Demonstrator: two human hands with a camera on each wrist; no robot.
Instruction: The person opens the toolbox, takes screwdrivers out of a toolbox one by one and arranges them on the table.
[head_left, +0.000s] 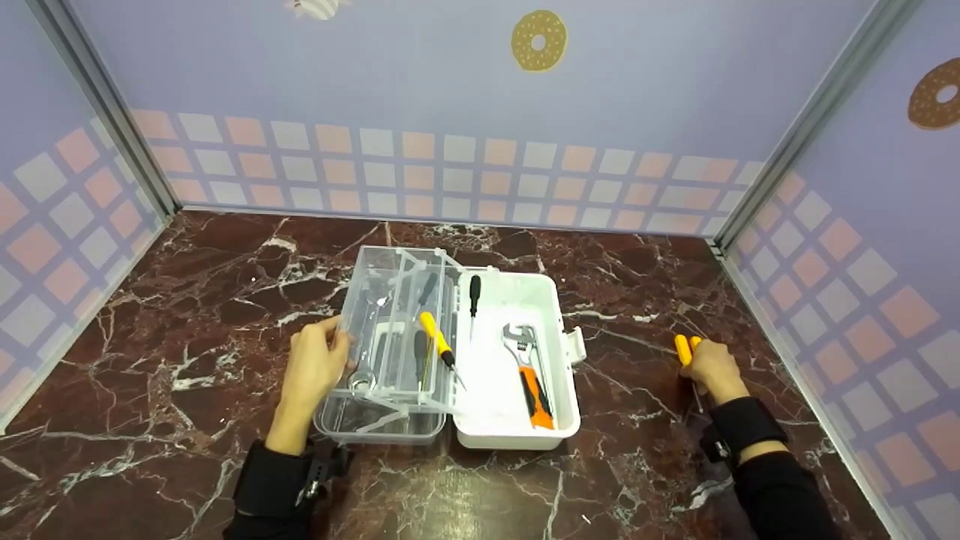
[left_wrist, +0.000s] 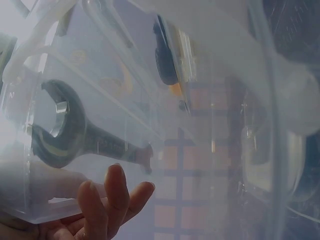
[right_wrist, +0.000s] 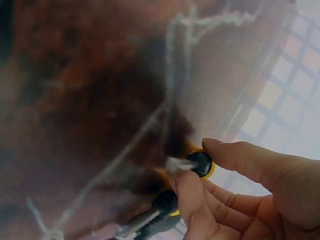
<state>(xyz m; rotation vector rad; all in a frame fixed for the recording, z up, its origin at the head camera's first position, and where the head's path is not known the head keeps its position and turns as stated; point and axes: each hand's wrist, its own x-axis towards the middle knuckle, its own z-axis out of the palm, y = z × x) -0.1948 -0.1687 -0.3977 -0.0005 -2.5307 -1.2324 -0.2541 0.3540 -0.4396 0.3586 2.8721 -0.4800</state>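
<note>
At the left wall of the clear plastic tray (head_left: 345, 375) of an opened toolbox, my left hand (head_left: 319, 356) grips the edge. A combination wrench (left_wrist: 75, 130) shows through the plastic in the left wrist view. A yellow-and-black screwdriver (head_left: 437, 337) lies across the tray's right edge, its tip toward the white box (head_left: 480, 442). Far to the right, low over the tabletop, my right hand (head_left: 712, 367) holds yellow-handled screwdrivers (head_left: 683, 350). In the right wrist view, thumb and forefinger pinch one by its black collar (right_wrist: 201, 164); a second shaft (right_wrist: 142, 222) shows below.
Inside the white box lie an adjustable wrench (head_left: 534, 394) with orange grips and a black screwdriver (head_left: 474, 296). A white latch (head_left: 574, 346) sticks out on its right side. Patterned walls (head_left: 450, 165) enclose the marble-look table (head_left: 247, 322) at the back and sides.
</note>
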